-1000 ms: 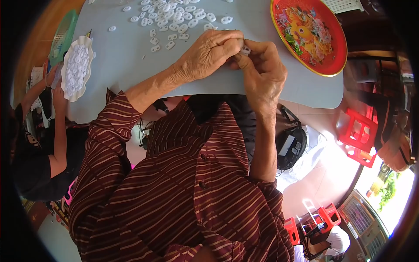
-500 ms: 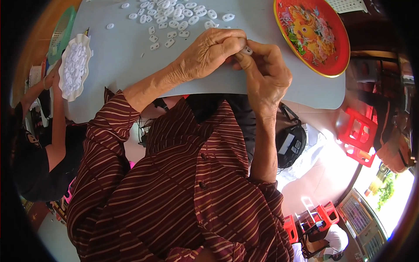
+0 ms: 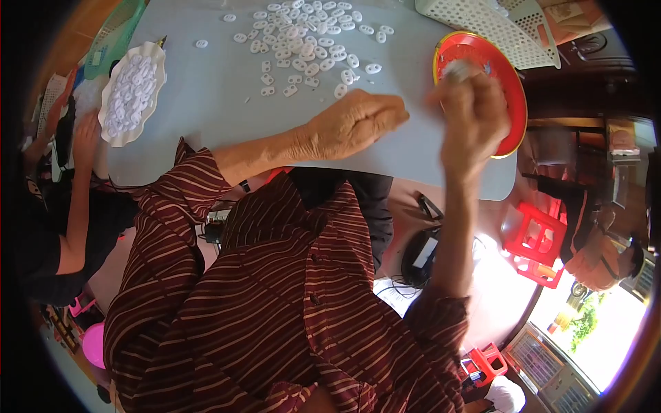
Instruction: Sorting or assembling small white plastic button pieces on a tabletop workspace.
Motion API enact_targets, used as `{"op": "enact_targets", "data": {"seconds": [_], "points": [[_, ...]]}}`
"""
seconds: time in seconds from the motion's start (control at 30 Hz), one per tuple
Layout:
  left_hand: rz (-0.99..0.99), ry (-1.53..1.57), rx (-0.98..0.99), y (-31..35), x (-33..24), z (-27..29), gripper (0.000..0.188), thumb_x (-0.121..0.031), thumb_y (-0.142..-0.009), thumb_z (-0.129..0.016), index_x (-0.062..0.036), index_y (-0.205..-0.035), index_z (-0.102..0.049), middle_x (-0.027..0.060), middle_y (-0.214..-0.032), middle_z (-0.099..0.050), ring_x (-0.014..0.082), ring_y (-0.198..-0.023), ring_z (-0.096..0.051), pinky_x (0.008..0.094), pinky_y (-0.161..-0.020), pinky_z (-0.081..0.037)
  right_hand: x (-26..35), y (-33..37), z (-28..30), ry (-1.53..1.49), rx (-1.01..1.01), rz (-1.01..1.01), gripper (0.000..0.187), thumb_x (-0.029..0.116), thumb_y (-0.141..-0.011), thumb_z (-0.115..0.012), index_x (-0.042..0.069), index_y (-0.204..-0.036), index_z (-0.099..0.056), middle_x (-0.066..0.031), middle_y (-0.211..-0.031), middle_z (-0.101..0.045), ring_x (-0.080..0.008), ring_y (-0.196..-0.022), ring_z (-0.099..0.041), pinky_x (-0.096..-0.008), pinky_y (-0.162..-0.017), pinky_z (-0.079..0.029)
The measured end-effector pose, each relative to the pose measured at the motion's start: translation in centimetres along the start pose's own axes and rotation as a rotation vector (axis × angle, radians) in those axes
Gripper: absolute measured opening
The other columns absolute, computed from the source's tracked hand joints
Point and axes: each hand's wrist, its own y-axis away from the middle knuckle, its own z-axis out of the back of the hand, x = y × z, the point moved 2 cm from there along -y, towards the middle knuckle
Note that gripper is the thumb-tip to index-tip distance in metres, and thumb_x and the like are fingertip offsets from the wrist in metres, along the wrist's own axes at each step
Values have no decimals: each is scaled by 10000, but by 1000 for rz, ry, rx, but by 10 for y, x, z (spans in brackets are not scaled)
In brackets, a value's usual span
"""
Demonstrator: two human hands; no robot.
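Note:
My left hand (image 3: pixel 358 124) hovers over the grey table with its fingers curled together; anything inside them is hidden. To the right, my right hand (image 3: pixel 476 113) is over the near-left side of a round red tray (image 3: pixel 511 131) with a yellow rim. Motion smears its fingers, and a pale patch near the fingertips cannot be made out. Beyond my left hand, small white plastic pieces (image 3: pixel 312 69), oval with two holes, lie scattered in a loose heap. A white wavy-edged dish (image 3: pixel 113 138) full of small white pieces (image 3: pixel 131 93) stands at the left.
A green basket (image 3: pixel 113 34) is at the far left, and a white perforated basket (image 3: pixel 475 27) at the far right. Another person's arm (image 3: pixel 81 172) reaches in at the left. Red stools (image 3: pixel 536 234) stand on the floor to the right, beyond the table's rounded corner (image 3: pixel 506 186).
My hands, together around a small white piece before, are now apart. The right one has moved right to the red tray; the left has stayed near the middle. The view has shifted.

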Motion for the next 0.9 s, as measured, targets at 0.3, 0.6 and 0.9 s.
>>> {"op": "enact_targets", "data": {"seconds": [0.3,0.6,0.9], "points": [[-132,-73,183,5,-6,-20,193,-158,-919,-487,21,-864,-534,125,-733,-521,276,-620,-495,345,-611,-422,-2,-151,64,915,-243,302,211,162,-813,-657,10,-958,-673,-12,-737,-647,-105,-684,-605,-241,-650,-493],[2,-60,221,11,1,-11,197,-189,-912,-500,0,-868,-539,123,-712,-523,258,-609,-487,349,-598,-410,-29,-29,-55,339,608,194,97,38,-759,-621,19,-847,-658,-136,-781,-636,-260,-668,-633,-334,-598,-501],[137,-48,223,7,-1,-7,228,-216,-924,-486,-15,-838,-549,87,-604,-482,183,-552,-434,323,-567,-395,-27,-37,-55,414,646,130,94,44,-762,-611,13,-840,-655,-134,-765,-628,-244,-608,-596,-329,-589,-474]]}}
